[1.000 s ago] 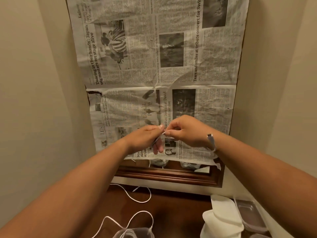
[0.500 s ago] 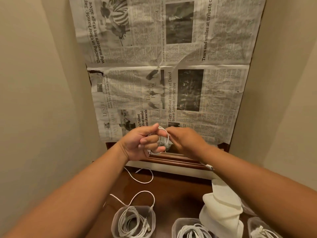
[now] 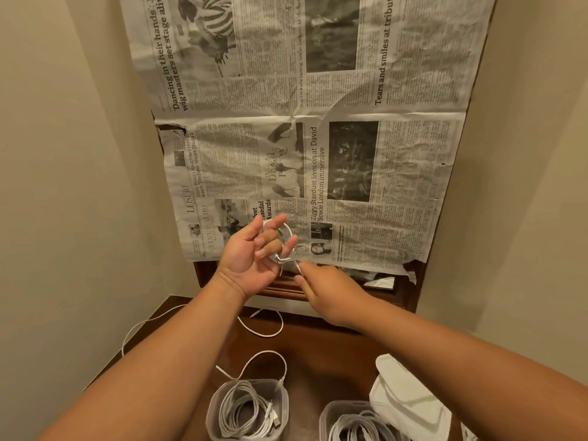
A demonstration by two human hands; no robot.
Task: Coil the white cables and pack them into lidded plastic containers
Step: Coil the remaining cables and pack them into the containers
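The left hand (image 3: 251, 254) is raised in front of the newspaper (image 3: 318, 138) taped over the wall, palm toward the camera, its grip loosely curled with a small coil of white cable (image 3: 284, 241) looped around the fingers. The right hand (image 3: 331, 289), just beside it and lower, has its grip pinched closed on the cable's loose end, which runs up to the bottom of the coil. Both hands are above the far edge of the dark wooden desk (image 3: 318, 351). On the desk near that far edge lies a loose white cable (image 3: 270, 327) in an open curve; another cable (image 3: 140, 326) trails over the desk's left edge. At the near edge stand two clear plastic containers, both unlidded: the left container (image 3: 248, 409) holds coiled white cables, with one cable arching out of it over the desk, and the middle container (image 3: 353, 420) also holds coils. White lids (image 3: 410, 399) are stacked toward the near right corner
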